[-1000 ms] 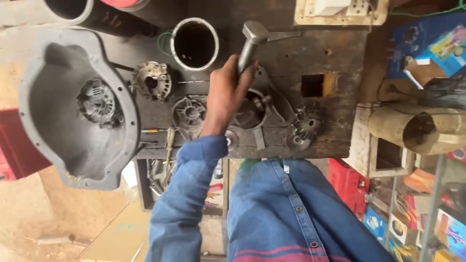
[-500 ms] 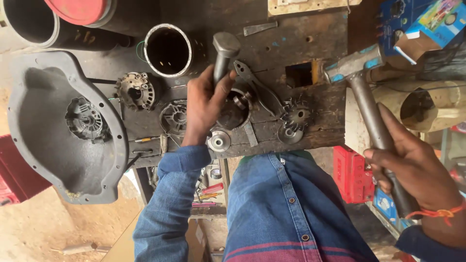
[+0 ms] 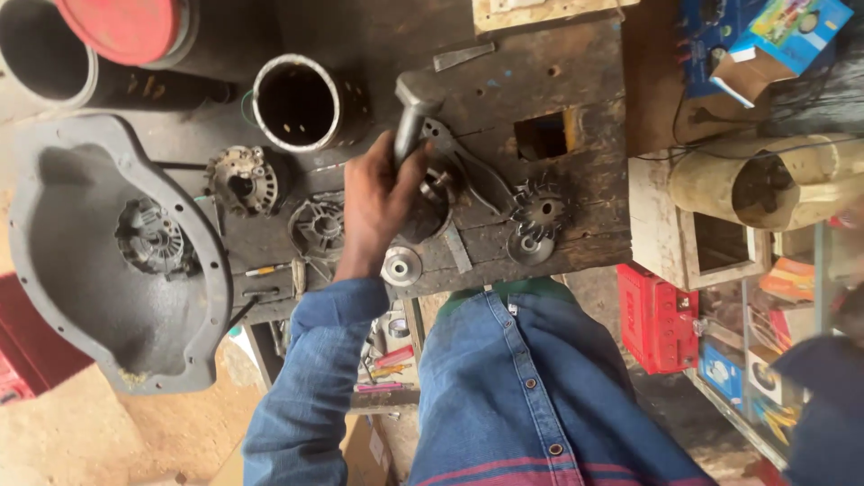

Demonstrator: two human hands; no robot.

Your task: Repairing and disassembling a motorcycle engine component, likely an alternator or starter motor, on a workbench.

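Observation:
My left hand (image 3: 378, 202) is closed around the shaft of a grey metal tool (image 3: 412, 108), whose blunt head points away from me. The tool stands over a dark round alternator part (image 3: 430, 209) and a curved metal bracket (image 3: 481, 175) on the worn wooden bench (image 3: 576, 81). A small pulley disc (image 3: 400, 266) lies just below my wrist. A finned fan disc (image 3: 537, 216) sits to the right of the bracket. Of my right arm only a blurred blue sleeve (image 3: 814, 396) shows at the right edge; the hand is too blurred to read.
A big grey cast housing cover (image 3: 54, 270) lies at the left, with two alternator end frames (image 3: 241, 180) (image 3: 317, 227) between it and my hand. An open metal cylinder (image 3: 297, 103) and a red lid (image 3: 126, 27) stand farther back. At the right are a wooden box (image 3: 652, 225), a tan tube (image 3: 765, 184) and a red case (image 3: 657, 315).
My right hand with the hammer has dropped out of the view to the lower right. My left hand keeps its grip on the metal tool over the alternator part.

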